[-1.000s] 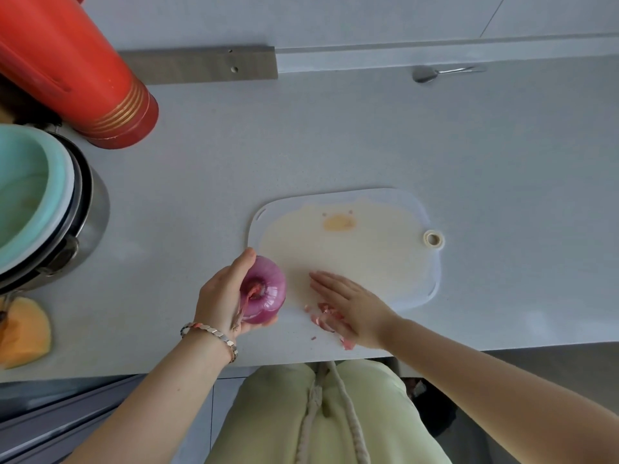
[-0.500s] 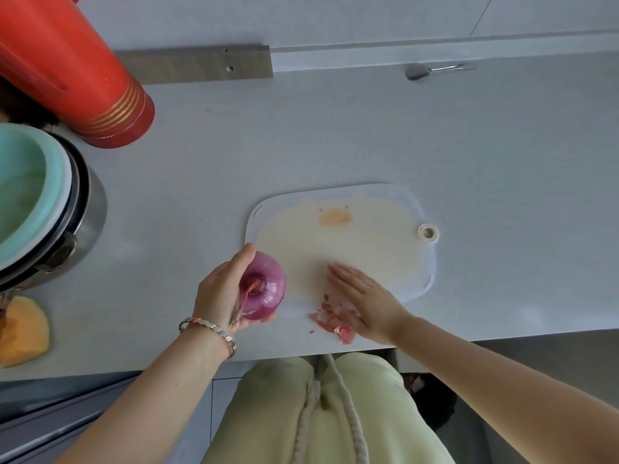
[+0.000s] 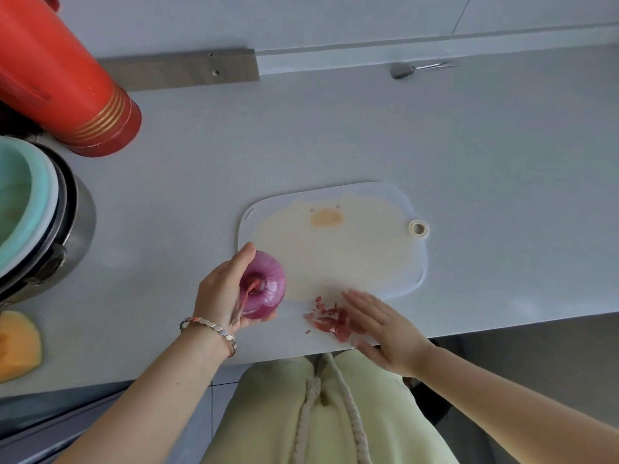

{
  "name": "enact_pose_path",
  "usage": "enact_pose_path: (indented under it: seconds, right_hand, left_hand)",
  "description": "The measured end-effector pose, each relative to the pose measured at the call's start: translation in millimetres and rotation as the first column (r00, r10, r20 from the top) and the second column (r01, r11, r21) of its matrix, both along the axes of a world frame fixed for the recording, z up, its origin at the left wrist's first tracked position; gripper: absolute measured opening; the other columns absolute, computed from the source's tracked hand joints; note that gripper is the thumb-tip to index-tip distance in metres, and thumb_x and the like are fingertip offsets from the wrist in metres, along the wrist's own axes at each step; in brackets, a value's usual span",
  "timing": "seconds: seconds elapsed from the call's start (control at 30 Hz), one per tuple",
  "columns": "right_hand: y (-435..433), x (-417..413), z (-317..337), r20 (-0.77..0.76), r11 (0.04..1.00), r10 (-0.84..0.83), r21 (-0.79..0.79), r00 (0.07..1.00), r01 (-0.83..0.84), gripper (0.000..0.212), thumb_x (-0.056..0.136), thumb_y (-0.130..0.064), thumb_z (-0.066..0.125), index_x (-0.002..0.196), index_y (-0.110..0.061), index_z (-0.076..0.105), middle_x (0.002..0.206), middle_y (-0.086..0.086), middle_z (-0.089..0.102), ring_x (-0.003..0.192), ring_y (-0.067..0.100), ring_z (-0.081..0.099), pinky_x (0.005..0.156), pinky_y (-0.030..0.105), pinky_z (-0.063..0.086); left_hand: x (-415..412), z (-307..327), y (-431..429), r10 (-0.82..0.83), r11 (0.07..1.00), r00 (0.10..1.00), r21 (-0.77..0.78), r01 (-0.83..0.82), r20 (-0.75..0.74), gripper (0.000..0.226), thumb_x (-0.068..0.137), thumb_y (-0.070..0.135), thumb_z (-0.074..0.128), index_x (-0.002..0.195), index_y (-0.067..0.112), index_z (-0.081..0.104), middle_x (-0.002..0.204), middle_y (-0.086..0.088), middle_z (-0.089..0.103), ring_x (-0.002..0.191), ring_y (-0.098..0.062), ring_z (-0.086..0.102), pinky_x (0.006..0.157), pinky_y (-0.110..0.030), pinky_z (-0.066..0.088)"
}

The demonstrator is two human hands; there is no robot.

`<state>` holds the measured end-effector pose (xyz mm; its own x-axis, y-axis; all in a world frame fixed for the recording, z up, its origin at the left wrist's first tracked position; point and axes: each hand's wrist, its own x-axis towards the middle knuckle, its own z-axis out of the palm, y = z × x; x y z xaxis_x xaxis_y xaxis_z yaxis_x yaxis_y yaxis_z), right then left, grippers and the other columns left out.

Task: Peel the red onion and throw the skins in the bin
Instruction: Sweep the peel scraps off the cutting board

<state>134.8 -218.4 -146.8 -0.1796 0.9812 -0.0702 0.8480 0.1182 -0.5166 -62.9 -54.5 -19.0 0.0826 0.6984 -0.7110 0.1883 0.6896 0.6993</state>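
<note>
Soft, even daylight on a pale countertop [image 3: 368,145], seen through a wide, bending lens.

The surface is bright and flat-lit, with only faint, soft-edged shadows beside the cutting board [image 3: 335,259] and under the hands; the light seems to fall from above and ahead, though I can't place its source. A dull sheen sits on the red onion [image 3: 268,289] in the left hand [image 3: 217,293], and the steel pot [image 3: 82,226] and spoon [image 3: 400,71] carry pale glints. The right hand [image 3: 392,333] is smeared by motion, its fingers [image 3: 358,301] soft. The red flask [image 3: 67,82] looms large at the corner and straight lines bow toward the edges. Colours look a little washed.
</note>
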Motion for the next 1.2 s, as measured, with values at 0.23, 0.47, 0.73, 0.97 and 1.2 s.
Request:
enact_pose_path:
  seconds: [0.23,0.47,0.73,0.97,1.2]
  right_hand:
    - [21,-3,4,-0.001,0.999,-0.048,0.026,0.999,0.048,0.044,0.097,-0.032,0.032,0.132,-0.008,0.042,0.139,0.009,0.045,0.131,0.021,0.036,0.114,0.028,0.018]
    - [64,12,0,0.361,0.965,-0.161,-0.138,0.919,0.224,0.071,0.075,-0.056,-0.034,0.139,-0.033,-0.013,0.148,-0.001,-0.018,0.138,0.023,-0.016,0.108,0.028,-0.02]
    - [78,4,2,0.326,0.932,-0.265,-0.156,0.907,0.329,0.071,0.079,-0.056,-0.024,0.141,-0.025,-0.012,0.145,-0.004,-0.021,0.133,0.017,-0.026,0.11,0.029,-0.019]
    - [36,-30,6,0.163,0.99,0.138,-0.012,0.977,-0.138,0.053,0.099,-0.035,0.015,0.121,-0.013,0.058,0.131,0.005,0.056,0.123,0.021,0.05,0.105,0.032,0.032]
    - [14,-37,-1,0.048,0.983,0.123,0.13,0.991,-0.129,0.043,0.1,-0.03,0.024,0.122,-0.01,0.055,0.129,0.005,0.058,0.119,0.024,0.053,0.095,0.046,0.047]
  left_hand:
    - [6,2,-1,0.013,1.0,0.999,-0.007,-0.013,0.034,0.042,0.083,0.041,0.062,0.049,0.018,0.07,0.063,-0.009,0.065,0.068,-0.03,0.059,0.074,-0.056,0.053]
    - [8,3,2,0.046,0.999,0.998,-0.024,-0.045,0.033,0.031,0.083,0.041,0.063,0.07,0.013,0.066,0.078,-0.011,0.066,0.067,-0.026,0.063,0.059,-0.04,0.055]
    - [8,0,-1,0.078,0.995,0.995,-0.061,-0.075,0.055,0.028,0.082,0.042,0.064,0.078,0.015,0.065,0.083,-0.007,0.065,0.071,-0.024,0.064,0.058,-0.04,0.054]
    - [6,2,-7,0.061,0.996,0.997,-0.071,-0.057,0.051,0.036,0.084,0.041,0.062,0.059,0.016,0.068,0.07,-0.007,0.066,0.064,-0.025,0.06,0.056,-0.038,0.055]
    - [2,-1,-11,0.062,0.994,0.998,-0.095,-0.059,0.029,0.03,0.082,0.043,0.063,0.078,0.014,0.066,0.084,-0.009,0.065,0.066,-0.024,0.062,0.048,-0.034,0.053]
